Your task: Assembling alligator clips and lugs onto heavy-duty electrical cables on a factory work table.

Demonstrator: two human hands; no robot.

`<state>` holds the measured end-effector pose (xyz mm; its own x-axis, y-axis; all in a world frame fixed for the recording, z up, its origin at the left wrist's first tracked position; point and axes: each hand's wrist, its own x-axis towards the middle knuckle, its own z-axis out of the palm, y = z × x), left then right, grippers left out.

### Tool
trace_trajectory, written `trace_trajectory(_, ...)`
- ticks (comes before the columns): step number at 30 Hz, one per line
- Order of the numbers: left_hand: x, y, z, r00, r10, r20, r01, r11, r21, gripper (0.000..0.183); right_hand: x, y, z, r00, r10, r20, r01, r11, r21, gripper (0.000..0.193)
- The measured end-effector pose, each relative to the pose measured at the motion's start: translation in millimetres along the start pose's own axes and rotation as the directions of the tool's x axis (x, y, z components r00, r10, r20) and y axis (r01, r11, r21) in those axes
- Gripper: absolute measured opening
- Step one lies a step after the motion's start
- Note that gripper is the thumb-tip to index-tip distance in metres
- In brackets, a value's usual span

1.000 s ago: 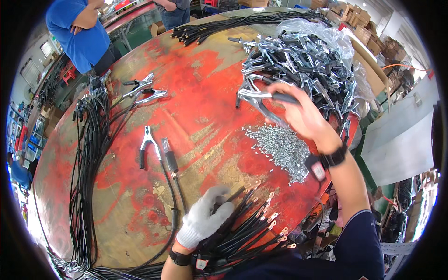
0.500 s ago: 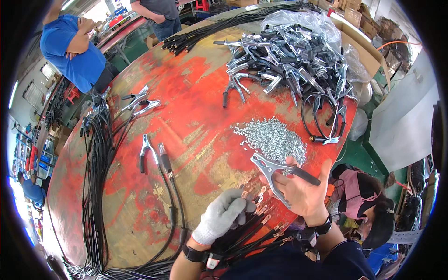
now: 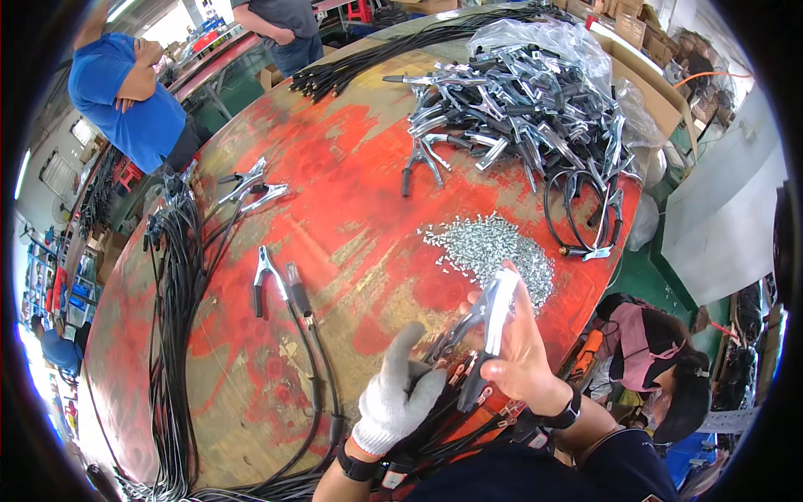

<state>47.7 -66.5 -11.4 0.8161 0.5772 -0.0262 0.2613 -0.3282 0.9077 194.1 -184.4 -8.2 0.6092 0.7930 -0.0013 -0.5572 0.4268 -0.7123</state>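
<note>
In my bare right hand (image 3: 535,366) is a metal spring clamp (image 3: 499,318) with a dark handle, its jaws tipped away from me and its handles toward me. My left hand (image 3: 393,403) wears a pale knit glove with grey fingers. Its thumb stands apart from the bent fingers, close to the clamp's handles, and I see nothing held in it. Beneath both hands lie black cables ending in copper ring lugs (image 3: 458,372), partly covered by the clamp and the hands. Just beyond the clamp spreads a pile of small silvery screws (image 3: 493,251).
A large heap of clamps (image 3: 519,109) fills the table's far right. Black cable bundles run along the left (image 3: 171,309) and far edge (image 3: 393,50). Another clamp with a cable (image 3: 266,272) lies mid-left. A person in pink and black (image 3: 648,360) is low at the right; two people stand beyond.
My right hand has turned the clamp from lying across the palm to a steeper, gripped position. My left hand has come off the copper lug, its fingers now spread.
</note>
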Motion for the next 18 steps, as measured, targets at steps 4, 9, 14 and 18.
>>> trace_trajectory(4,3.5,9.8,-5.7,0.996,-0.076,0.053,0.072,0.995,0.065,0.061,-5.7,6.3,4.5,0.997,-0.061,0.05,0.065,0.993,-0.096,0.134)
trace_trajectory(9,3.9,-0.9,-10.1,0.986,-0.122,0.117,0.14,0.978,-0.154,0.057,-10.6,9.0,9.9,0.976,-0.164,0.141,0.185,0.971,-0.155,0.134)
trace_trajectory(14,6.6,7.9,-12.0,0.986,-0.08,0.148,0.094,0.992,-0.086,0.041,-11.7,8.6,13.1,0.97,-0.185,0.16,0.207,0.969,-0.137,0.132)
trace_trajectory(18,7.1,6.4,-9.9,0.991,-0.04,0.131,0.049,0.996,-0.07,0.038,-14.6,6.4,14.6,0.969,-0.195,0.155,0.219,0.963,-0.156,0.131)
